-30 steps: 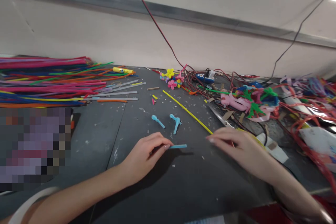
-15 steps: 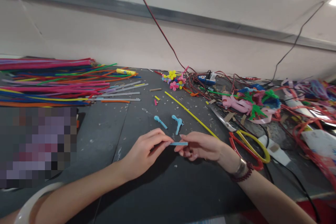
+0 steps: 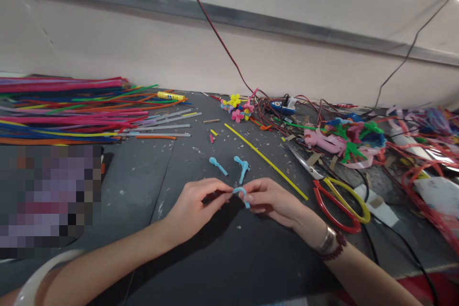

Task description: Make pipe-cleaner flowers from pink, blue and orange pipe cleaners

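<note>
No text can be read; the yellow tube (image 3: 171, 96) (seemingly printed) shows blurred marks.

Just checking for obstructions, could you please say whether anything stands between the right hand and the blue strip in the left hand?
Nothing visible does: the right hand touches the bent end of the blue strip, and the left hand holds the other end. The nearest blue piece lies beyond, not between.

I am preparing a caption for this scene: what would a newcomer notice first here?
Probably the left hand and right hand near the centre, pinching a curved light-blue strip between them. Then the eye may go to the red-and-yellow scissors on the right and the heap of coloured strips at far left.
</note>
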The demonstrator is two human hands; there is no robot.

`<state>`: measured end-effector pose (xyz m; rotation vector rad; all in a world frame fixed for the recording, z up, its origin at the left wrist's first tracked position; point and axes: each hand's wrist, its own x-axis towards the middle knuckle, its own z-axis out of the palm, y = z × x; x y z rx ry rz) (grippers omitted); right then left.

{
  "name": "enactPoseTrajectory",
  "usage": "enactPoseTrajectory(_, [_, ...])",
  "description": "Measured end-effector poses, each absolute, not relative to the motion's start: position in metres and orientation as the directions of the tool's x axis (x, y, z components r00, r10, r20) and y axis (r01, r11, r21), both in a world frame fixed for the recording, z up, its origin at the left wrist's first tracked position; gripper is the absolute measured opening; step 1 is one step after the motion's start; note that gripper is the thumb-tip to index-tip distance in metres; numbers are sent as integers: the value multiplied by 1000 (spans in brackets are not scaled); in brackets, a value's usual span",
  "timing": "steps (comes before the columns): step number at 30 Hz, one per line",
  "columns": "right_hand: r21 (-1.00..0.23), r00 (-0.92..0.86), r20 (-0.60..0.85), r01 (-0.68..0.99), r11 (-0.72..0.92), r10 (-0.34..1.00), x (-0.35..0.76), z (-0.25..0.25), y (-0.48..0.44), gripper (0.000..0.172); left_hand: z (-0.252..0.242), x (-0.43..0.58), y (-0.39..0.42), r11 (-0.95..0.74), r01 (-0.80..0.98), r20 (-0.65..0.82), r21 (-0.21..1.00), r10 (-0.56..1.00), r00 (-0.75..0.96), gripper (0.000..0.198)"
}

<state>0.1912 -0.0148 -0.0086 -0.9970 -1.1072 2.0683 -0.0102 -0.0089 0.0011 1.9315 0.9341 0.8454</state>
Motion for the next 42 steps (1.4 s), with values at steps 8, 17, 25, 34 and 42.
enactPoseTrajectory(8, [-845, -303, 280, 373, 383, 911, 180, -5, -22, 10, -2, -1, -8, 345, 7, -294, 939, 789, 540, 15])
enactPoseTrajectory(17, [-620, -462, 451, 453, 640, 764, 179, -10, -24, 18, -1, -3, -4, 385, 67, -356, 921, 757, 548, 19])
enactPoseTrajectory(25, [-961, -257, 178, 160, 224, 950, 185, 3, -26, 11, 1, -4, -4, 473, 91, -416, 876, 650, 636, 19])
enactPoseTrajectory(34, [-986, -384, 57, 123, 112, 922, 181, -2, -22, 15, 5, -2, -5, 337, 170, -363, 926, 678, 639, 17])
enactPoseTrajectory(42, [-859, -462, 223, 323, 397, 859, 187, 5, -22, 15, 4, -3, -4, 492, 133, -442, 860, 590, 676, 21])
